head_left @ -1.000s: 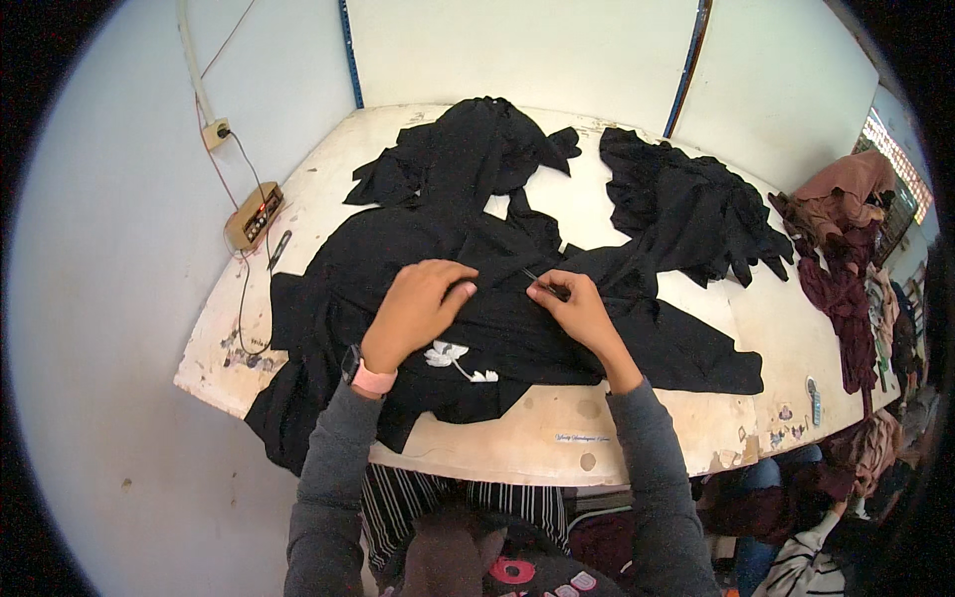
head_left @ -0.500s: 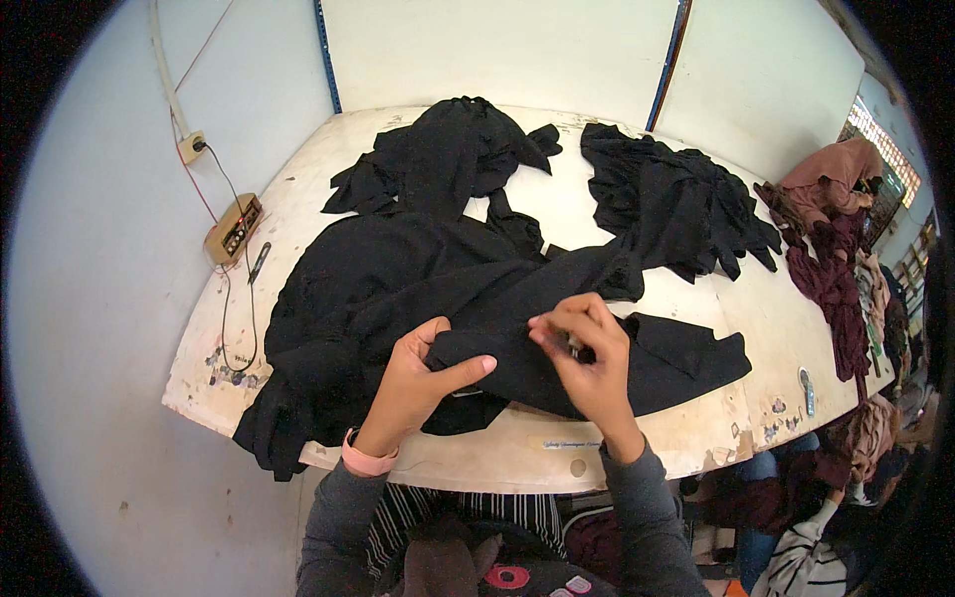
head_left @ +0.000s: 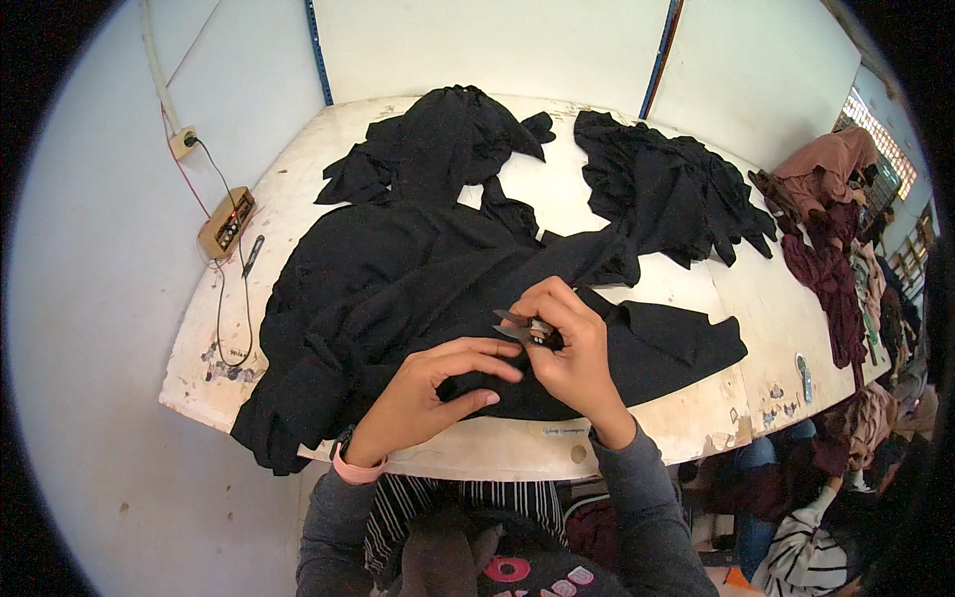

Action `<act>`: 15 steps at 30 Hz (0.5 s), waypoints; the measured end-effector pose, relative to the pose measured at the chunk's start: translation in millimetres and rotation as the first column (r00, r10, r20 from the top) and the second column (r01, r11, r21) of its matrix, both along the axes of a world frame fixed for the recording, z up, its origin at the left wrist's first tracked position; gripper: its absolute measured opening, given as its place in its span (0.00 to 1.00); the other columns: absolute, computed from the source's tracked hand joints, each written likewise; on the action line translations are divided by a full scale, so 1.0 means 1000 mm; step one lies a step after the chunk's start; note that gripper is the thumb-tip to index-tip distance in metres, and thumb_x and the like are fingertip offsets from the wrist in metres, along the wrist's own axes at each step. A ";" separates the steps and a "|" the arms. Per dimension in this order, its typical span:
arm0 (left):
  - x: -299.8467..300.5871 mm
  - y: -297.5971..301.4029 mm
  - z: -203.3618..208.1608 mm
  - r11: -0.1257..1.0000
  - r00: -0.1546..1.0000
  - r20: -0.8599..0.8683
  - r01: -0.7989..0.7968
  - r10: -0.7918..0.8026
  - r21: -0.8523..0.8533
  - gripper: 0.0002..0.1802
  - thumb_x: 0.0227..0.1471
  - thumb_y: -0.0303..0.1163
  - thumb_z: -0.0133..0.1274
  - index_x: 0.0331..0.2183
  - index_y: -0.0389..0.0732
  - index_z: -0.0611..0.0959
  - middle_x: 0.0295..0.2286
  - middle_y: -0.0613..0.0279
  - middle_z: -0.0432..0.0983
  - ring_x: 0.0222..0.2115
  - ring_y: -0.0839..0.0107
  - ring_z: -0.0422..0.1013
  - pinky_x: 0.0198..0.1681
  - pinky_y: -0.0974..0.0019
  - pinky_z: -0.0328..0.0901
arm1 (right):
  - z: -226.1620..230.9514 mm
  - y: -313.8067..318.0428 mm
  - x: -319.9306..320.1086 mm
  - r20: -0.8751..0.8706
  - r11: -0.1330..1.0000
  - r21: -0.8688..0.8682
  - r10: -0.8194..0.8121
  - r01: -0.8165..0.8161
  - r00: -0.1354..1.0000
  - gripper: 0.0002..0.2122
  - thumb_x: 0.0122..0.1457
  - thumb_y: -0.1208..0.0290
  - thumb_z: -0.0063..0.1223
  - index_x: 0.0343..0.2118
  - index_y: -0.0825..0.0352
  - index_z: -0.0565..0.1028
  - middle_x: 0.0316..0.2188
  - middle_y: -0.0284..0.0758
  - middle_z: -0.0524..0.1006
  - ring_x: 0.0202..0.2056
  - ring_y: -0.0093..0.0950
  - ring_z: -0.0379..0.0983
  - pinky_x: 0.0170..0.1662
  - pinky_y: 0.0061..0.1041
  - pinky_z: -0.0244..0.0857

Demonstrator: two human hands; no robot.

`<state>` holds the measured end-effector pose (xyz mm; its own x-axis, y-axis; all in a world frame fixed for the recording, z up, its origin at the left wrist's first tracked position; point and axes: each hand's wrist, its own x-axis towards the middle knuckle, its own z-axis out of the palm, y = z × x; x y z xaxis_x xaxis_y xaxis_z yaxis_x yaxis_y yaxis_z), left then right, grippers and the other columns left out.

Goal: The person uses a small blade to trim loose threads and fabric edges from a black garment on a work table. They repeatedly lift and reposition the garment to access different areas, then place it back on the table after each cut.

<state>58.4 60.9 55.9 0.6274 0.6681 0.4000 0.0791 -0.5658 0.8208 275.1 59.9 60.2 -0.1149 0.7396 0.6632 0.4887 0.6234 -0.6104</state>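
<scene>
A large black garment (head_left: 388, 274) is spread in loose folds along the near side of the table. In my right hand (head_left: 579, 350) is a pair of thread snips (head_left: 537, 331), gripped in the curled fingers. Their two pointed blades stick out to the left, slightly apart, above the cloth. My left hand (head_left: 423, 386) lies on the garment's near edge just left of the snips. Its fingers are bent and the thumb stands apart from them, with black cloth showing between.
Two more black garments lie farther back, one heap (head_left: 448, 144) left of centre, one (head_left: 667, 189) on the right. A brown box (head_left: 227, 224) with cables and a dark slim tool (head_left: 253, 257) are at left. Brown and maroon cloth (head_left: 826, 259) hangs over the right edge, with a person (head_left: 801, 552) below.
My right hand has turned, and the snips' blades now point out left. My left hand has moved its fingers over the cloth, where before it held up the edge with thumb on top.
</scene>
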 end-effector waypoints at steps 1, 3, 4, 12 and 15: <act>-0.002 0.002 -0.001 0.998 0.999 -0.047 0.022 -0.019 0.055 0.28 0.47 0.19 0.65 0.51 0.38 0.80 0.52 0.53 0.77 0.55 0.60 0.72 0.61 0.60 0.64 | 0.003 -0.004 -0.002 0.052 0.997 0.009 -0.074 0.074 0.996 0.12 0.44 0.84 0.56 0.33 0.66 0.79 0.32 0.36 0.78 0.29 0.32 0.79 0.31 0.25 0.69; 0.000 -0.002 0.000 0.978 0.984 -0.003 -0.180 0.181 0.102 0.31 0.45 0.19 0.65 0.54 0.38 0.79 0.54 0.53 0.75 0.56 0.60 0.71 0.60 0.60 0.64 | 0.006 -0.008 -0.007 0.069 0.981 0.064 -0.189 0.185 0.980 0.06 0.49 0.76 0.61 0.32 0.63 0.79 0.28 0.35 0.79 0.26 0.31 0.79 0.28 0.26 0.69; 0.001 -0.004 0.001 0.951 0.959 0.019 -0.283 0.283 0.124 0.33 0.45 0.19 0.65 0.55 0.38 0.79 0.55 0.54 0.75 0.56 0.59 0.71 0.60 0.60 0.65 | 0.008 -0.014 -0.010 0.060 0.983 -0.029 -0.179 0.181 0.982 0.05 0.51 0.75 0.62 0.31 0.65 0.78 0.25 0.35 0.77 0.24 0.29 0.76 0.27 0.24 0.66; 0.007 -0.010 0.002 0.918 0.936 -0.007 -0.343 0.352 0.199 0.36 0.45 0.17 0.64 0.57 0.41 0.77 0.56 0.54 0.73 0.57 0.56 0.71 0.60 0.60 0.65 | 0.007 -0.031 -0.022 0.127 0.941 -0.282 -0.155 0.185 0.980 0.14 0.58 0.61 0.66 0.28 0.69 0.77 0.15 0.37 0.72 0.16 0.23 0.66 0.23 0.22 0.58; 0.003 -0.009 0.002 0.919 0.940 -0.017 -0.330 0.341 0.214 0.35 0.49 0.16 0.61 0.59 0.41 0.75 0.58 0.52 0.71 0.57 0.53 0.70 0.59 0.60 0.65 | 0.009 -0.031 -0.023 0.119 0.938 -0.300 -0.142 0.172 0.983 0.12 0.57 0.64 0.67 0.30 0.68 0.78 0.17 0.35 0.75 0.19 0.21 0.69 0.24 0.22 0.60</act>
<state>61.6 51.7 57.8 0.4048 0.7501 0.5230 0.3339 -0.6537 0.6791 252.5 29.2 69.1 -0.0318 0.9195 0.3918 0.6298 0.3228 -0.7065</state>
